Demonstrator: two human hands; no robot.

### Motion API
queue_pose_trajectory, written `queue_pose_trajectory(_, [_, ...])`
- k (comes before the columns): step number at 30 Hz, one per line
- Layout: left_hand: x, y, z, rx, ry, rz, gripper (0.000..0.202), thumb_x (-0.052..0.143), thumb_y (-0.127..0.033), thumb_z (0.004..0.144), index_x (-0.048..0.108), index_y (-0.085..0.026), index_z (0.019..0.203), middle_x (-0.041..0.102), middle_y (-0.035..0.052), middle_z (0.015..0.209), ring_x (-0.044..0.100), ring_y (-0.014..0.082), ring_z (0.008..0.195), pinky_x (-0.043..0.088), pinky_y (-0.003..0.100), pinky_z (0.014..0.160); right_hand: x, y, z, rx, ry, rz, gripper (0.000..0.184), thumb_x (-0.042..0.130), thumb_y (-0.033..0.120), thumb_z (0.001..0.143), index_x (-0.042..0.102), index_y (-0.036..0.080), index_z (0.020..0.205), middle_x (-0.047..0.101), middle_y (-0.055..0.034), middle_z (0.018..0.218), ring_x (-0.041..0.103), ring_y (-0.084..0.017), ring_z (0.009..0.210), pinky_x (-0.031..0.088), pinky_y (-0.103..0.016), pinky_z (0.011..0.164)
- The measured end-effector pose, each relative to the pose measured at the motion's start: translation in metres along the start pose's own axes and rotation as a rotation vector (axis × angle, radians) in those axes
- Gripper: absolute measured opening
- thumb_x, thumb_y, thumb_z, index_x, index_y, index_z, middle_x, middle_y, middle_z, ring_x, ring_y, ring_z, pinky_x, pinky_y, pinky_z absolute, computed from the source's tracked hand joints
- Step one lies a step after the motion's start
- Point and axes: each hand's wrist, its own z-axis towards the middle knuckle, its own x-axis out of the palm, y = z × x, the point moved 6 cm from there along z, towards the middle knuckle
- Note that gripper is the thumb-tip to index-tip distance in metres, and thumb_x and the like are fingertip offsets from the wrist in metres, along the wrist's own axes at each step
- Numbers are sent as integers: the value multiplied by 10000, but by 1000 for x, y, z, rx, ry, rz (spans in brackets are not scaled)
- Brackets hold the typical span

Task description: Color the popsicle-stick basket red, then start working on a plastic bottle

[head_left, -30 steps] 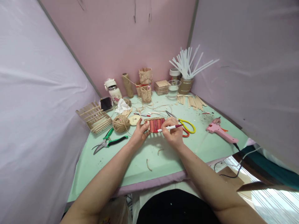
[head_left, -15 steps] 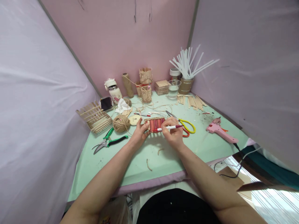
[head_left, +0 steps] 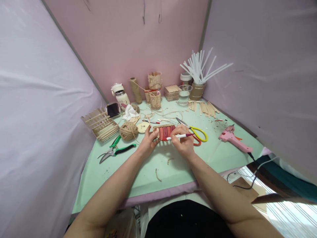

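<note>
My left hand is closed on the left end of a small piece of wooden sticks, coloured in red and pink stripes with twine along its upper edge. My right hand grips a white marker with a dark red end, its tip at the lower edge of the striped piece. Beyond the right hand lie scissors with yellow and red handles, partly hidden by it. A ball of twine and green-handled pruning shears rest to the left.
A pink glue gun with a cord lies at right. Flat wooden sticks, a cup of water and a pot of white strips stand toward the back. At left are a slatted wooden piece and a bottle.
The marker has shifted very slightly to the left along the lower edge of the striped piece. Both hands keep their hold; the view has moved a touch.
</note>
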Motion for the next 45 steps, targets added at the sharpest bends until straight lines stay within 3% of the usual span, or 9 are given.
queue_pose_trajectory(11, [1, 0, 1, 1, 1, 4, 896, 974, -474, 658, 553, -272, 1423, 694, 101, 1382, 678, 259, 1225, 546, 333, 933, -2, 6, 1, -40, -22, -13, 186, 599, 224, 896, 613, 251, 713, 619, 19, 690, 583, -191, 709, 414, -405, 756])
queue_pose_trajectory(17, [-1, 1, 1, -3, -15, -7, 898, 979, -452, 656, 559, -273, 1428, 682, 107, 1408, 665, 273, 1263, 540, 357, 970, -1, 3, 0, -33, 2, -19, 176, 611, 228, 882, 616, 254, 709, 617, 14, 703, 586, -195, 711, 424, -406, 757])
queue_pose_trajectory(25, [1, 0, 2, 16, 6, -6, 865, 983, -462, 662, 575, -256, 1396, 708, 106, 1335, 690, 256, 1172, 550, 333, 907, -2, 3, 1, -18, -57, -1, 187, 624, 221, 918, 641, 261, 737, 643, 12, 691, 595, -208, 738, 418, -408, 756])
queue_pose_trajectory(34, [0, 1, 2, 13, 7, -8, 890, 973, -452, 678, 558, -261, 1442, 690, 119, 1388, 676, 280, 1242, 553, 363, 967, -2, 3, 0, -19, -24, -16, 196, 623, 230, 908, 631, 255, 714, 623, 15, 684, 581, -199, 712, 411, -408, 760])
queue_pose_trajectory(45, [0, 0, 2, 11, -2, 6, 899, 980, -458, 664, 559, -259, 1434, 692, 117, 1377, 680, 258, 1206, 554, 341, 926, -2, 3, 0, -15, -66, 0, 181, 641, 221, 932, 664, 262, 757, 668, 13, 715, 605, -206, 751, 427, -407, 768])
